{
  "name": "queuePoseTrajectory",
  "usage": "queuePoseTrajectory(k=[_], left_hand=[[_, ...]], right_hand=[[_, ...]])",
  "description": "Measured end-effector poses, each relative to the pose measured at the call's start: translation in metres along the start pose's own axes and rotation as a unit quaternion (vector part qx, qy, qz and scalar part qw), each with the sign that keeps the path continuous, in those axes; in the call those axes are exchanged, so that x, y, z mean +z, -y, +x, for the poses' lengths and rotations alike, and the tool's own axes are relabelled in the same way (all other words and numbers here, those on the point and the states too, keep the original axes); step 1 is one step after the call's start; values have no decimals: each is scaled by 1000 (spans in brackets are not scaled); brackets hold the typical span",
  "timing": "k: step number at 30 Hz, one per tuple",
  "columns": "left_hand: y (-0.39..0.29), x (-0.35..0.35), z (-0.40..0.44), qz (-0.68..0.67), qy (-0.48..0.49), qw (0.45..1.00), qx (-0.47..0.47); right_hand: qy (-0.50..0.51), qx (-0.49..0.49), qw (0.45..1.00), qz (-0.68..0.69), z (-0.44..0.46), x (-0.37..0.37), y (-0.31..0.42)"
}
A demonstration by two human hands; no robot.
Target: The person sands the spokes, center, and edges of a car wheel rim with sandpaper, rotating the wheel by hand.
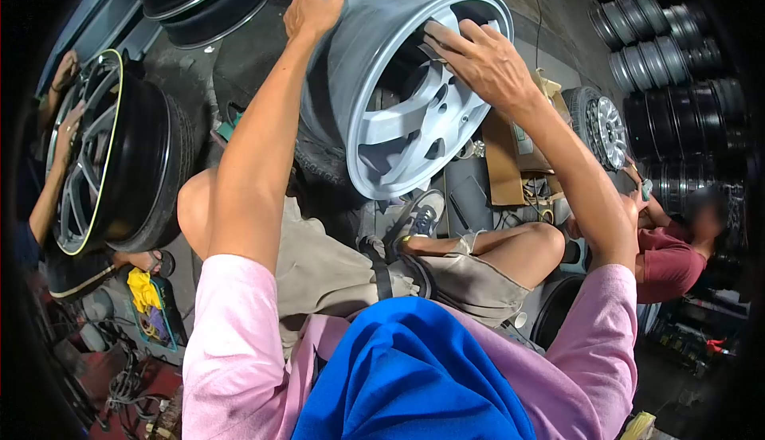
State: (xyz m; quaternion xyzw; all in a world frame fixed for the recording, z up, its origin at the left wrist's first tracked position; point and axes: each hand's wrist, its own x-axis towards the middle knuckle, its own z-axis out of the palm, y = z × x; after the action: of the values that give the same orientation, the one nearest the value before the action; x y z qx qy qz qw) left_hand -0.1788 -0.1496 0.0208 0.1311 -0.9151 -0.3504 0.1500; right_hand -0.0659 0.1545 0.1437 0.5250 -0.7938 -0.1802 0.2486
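Note:
A silver-grey alloy wheel rim (339, 89) stands tilted in front of me, its spoked face turned toward the right. My left hand (316, 11) is closed over the rim's upper back edge, the thumb lying on the barrel. My right hand (484, 62) reaches into the spoked face, fingers bent and pressed together near the upper spokes. Under those fingertips shows a small thin greyish piece (431, 51), like folded sandpaper; most of it is hidden. Beneath the rim lies a dark tyre (323, 161).
At left, another person's hands (72, 125) touch a spoked wheel (96, 177) with a yellow-green edge. An open cardboard box (504, 165) and a tyred wheel (598, 125) are at right. A person in a red shirt (673, 265) sits beyond. Stacked rims (677, 121) line the right side.

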Motion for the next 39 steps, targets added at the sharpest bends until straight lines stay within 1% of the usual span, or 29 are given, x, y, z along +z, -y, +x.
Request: queuePoseTrajectory(k=[1, 3, 4, 5, 7, 8, 9, 11, 13, 14, 15, 17, 18, 21, 22, 23, 25, 26, 29, 30, 32, 33, 35, 36, 39], left_hand=[[1, -2, 0, -4, -1, 1000, 5], [-2, -5, -2, -5, 9, 1000, -1], [-3, -5, -3, -7, 22, 1000, -4], [-4, -5, -2, -9, 21, 1000, -6], [-4, -2, -2, -10, 17, 1000, -2], [-5, -1, -2, -9, 18, 1000, 1], [-4, -1, 0, -7, 19, 1000, -1], [-1, -3, 1, -5, 17, 1000, -8], [0, -3, -1, -12, 17, 1000, 1], [-2, -4, -1, -14, 16, 1000, 0], [-5, -6, -1, -14, 16, 1000, -4], [-3, -2, -6, -10, 26, 1000, -6], [-2, 0, -3, -4, 23, 1000, -4], [0, -1, 4, 1, -4, 1000, 5], [-1, -4, 2, -5, 8, 1000, 1], [-2, -5, -2, -11, 23, 1000, -2], [-2, -2, -2, -14, 11, 1000, -3], [-2, -2, -1, -9, 15, 1000, 0], [-3, -5, 1, 5, 12, 1000, -3], [-3, -7, -1, -1, 19, 1000, -4], [-3, -6, -3, -6, 21, 1000, -1], [-3, -4, -1, -9, 23, 1000, -2], [-4, -2, 0, -1, 16, 1000, 0], [-4, -1, 0, 1, 18, 1000, 4], [-1, -4, 3, 13, 0, 1000, 8]], right_hand=[[-2, -3, 1000, 1, -2, 3, 3], [92, -54, 994, 32, -25, 16, 16], [106, -57, 992, 39, -35, 18, 23], [107, -60, 992, 39, -39, 24, 16], [79, -101, 991, 29, -31, 21, 1], [36, -82, 996, 6, -21, 19, -6], [50, -40, 997, 36, -3, 2, -10], [55, -18, 998, 39, 4, 7, 3], [122, 4, 991, 57, -16, 16, 36], [178, 13, 981, 78, -27, 17, 47], [178, 11, 981, 78, -26, 15, 43], [82, 12, 995, 50, -23, 1, 35], [76, 27, 996, 38, -14, -6, 30], [92, 60, 994, 17, -13, 1, 49], [158, 70, 984, 32, -17, 3, 62], [160, 68, 984, 33, -22, 5, 60], [99, 43, 993, 54, -30, 3, 53], [115, 50, 990, 57, -29, 5, 45], [13, 74, 997, 26, -11, 3, 32], [9, 72, 997, 28, -16, 8, 34], [74, -12, 995, 64, -46, 19, 35], [77, -12, 995, 64, -51, 22, 23], [86, -97, 990, 47, -51, 32, -5], [37, -85, 995, 43, -34, 23, -12], [-15, -44, 999, 16, -10, 19, -22]])
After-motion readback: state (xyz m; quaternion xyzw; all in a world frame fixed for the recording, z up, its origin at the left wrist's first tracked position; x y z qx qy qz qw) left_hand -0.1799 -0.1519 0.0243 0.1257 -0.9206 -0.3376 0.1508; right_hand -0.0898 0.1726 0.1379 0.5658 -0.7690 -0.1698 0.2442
